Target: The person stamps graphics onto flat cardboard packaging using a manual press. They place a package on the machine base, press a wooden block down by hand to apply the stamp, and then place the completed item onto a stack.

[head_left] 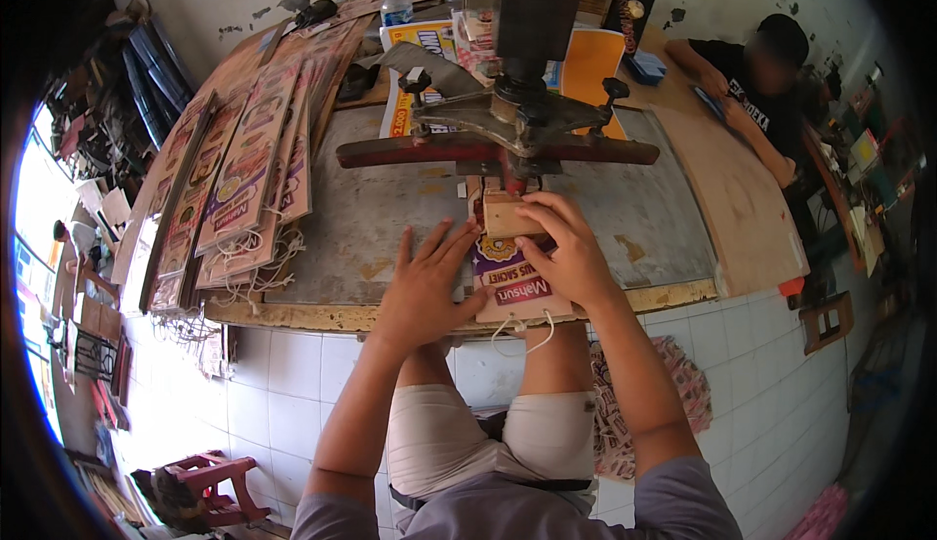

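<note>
A printed hanging card (512, 296), purple and pink with a white string at its near end, lies on the grey metal bed of a press. My left hand (420, 281) rests flat along the card's left side, fingers spread, with the thumb at its near part. On top of the card sits a small wooden block (504, 217), which my right hand (569, 255) grips at its right side between thumb and fingers. Just beyond the block stands the press head (517, 110), with its reddish crossbar (410, 151) above the bed. The card's far end is partly hidden by the block and the press.
Stacks of similar stringed cards (239, 174) lie to the left. Water bottles (395, 5) and printed sheets stand or lie behind the press. At right, a person (771, 71) sits by a wooden board (717, 188). A red plastic stool (210, 486) stands on the tiled floor.
</note>
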### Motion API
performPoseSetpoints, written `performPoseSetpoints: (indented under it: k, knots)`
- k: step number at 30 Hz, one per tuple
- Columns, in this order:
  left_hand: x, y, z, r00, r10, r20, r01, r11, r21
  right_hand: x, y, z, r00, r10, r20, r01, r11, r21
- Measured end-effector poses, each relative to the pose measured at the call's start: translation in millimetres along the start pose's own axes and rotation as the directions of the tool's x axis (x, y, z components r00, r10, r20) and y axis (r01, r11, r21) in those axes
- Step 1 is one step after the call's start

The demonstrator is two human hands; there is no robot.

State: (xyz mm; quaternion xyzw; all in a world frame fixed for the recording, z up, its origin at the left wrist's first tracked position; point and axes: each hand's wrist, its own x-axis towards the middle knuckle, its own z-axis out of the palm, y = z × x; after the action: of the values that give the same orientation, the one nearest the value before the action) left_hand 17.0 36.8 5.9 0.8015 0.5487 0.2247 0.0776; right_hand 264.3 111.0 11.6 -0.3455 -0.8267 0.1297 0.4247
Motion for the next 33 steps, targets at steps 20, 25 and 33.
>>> performPoseSetpoints:
  k: [20, 25, 33]
  knots:
    - [3.3, 2.0, 0.9, 0.999, -0.025, 0.023, 0.024, 0.999, 0.037, -16.3, 54.4, 12.9, 0.989, 0.147, 0.003, -0.132, 0.896, -0.423]
    - [3.1, 2.4, -0.2, 1.000, -0.017, 0.013, 0.017, 0.999, 0.032, -16.3, 57.5, 17.3, 0.991, 0.131, -0.001, -0.114, 0.856, -0.505]
    - [3.2, 3.1, -1.3, 1.000, -0.018, 0.016, 0.017, 0.999, 0.038, -10.7, 56.4, 14.2, 0.991, 0.136, 0.012, -0.113, 0.865, -0.488]
